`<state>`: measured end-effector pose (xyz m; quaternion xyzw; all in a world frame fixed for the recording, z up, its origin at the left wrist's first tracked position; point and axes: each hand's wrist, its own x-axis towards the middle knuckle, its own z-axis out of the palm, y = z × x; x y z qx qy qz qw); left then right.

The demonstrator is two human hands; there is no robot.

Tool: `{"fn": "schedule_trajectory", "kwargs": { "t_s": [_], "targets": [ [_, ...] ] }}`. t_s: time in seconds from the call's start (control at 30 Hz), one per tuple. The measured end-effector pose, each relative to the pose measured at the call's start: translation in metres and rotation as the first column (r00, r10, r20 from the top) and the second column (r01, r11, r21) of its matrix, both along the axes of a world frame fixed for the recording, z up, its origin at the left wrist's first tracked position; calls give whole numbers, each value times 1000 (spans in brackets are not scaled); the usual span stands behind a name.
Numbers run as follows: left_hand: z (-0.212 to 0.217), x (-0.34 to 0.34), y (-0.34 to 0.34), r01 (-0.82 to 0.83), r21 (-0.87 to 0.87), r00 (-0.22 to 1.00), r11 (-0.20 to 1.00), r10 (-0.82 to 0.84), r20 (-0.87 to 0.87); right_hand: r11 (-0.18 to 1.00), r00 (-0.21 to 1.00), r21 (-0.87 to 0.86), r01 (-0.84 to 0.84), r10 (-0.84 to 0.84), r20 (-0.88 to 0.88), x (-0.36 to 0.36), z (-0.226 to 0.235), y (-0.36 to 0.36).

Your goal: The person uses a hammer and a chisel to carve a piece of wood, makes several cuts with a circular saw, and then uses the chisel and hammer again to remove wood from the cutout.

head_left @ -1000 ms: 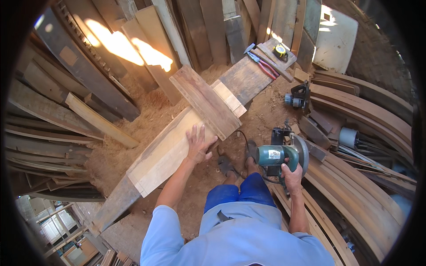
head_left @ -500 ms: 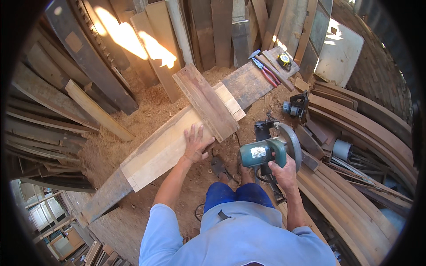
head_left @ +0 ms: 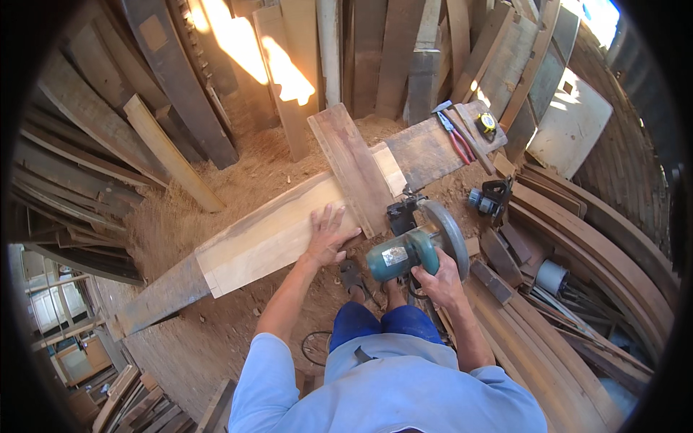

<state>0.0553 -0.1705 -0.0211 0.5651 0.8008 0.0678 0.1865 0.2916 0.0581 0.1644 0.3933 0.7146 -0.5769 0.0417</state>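
Observation:
My left hand (head_left: 328, 236) lies with spread fingers on a pale wooden board (head_left: 253, 252), close to the near end of a brown plank (head_left: 354, 169) set across it. The pale board rests on a longer, weathered plank (head_left: 162, 297). In my right hand (head_left: 442, 283) is the rear handle of a green circular saw (head_left: 392, 257), fingers wrapped round it. The saw's front reaches the pale board's right end, just right of the brown plank, and hides part of that end. Whether its blade touches the wood, I cannot tell.
Pliers (head_left: 460, 144), a hammer (head_left: 442, 107) and a tape measure (head_left: 487, 126) lie on the weathered plank's far end. Another power tool (head_left: 492, 198) sits to the right beside stacked boards (head_left: 577, 231). Upright planks (head_left: 379, 61) line the back; sawdust (head_left: 267, 162) covers the ground.
My right hand has brought the saw left and forward to the pale board's right end, from beside it. The whole view has shifted somewhat. My left hand stays flat on the board.

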Motion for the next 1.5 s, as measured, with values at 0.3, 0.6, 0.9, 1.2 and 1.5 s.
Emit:
{"fn": "schedule_trajectory", "kwargs": {
  "t_s": [0.3,0.6,0.9,1.2,1.5],
  "targets": [
    [15,7,-11,-414,23,910,910,414,-11,998,997,36,-55,56,-50,-5,3,8],
    [14,4,-13,-420,123,907,899,421,20,991,990,89,-101,108,-87,-26,8,0],
    [15,7,-10,-424,157,904,892,427,19,985,984,75,-155,161,-74,-36,-3,-12],
    [14,7,-9,-427,194,902,883,432,19,991,988,-5,-132,131,-81,-53,-5,-22],
    [14,7,-8,-424,191,903,885,430,12,989,981,0,-146,145,-128,-62,-9,-22]
  ]
}}
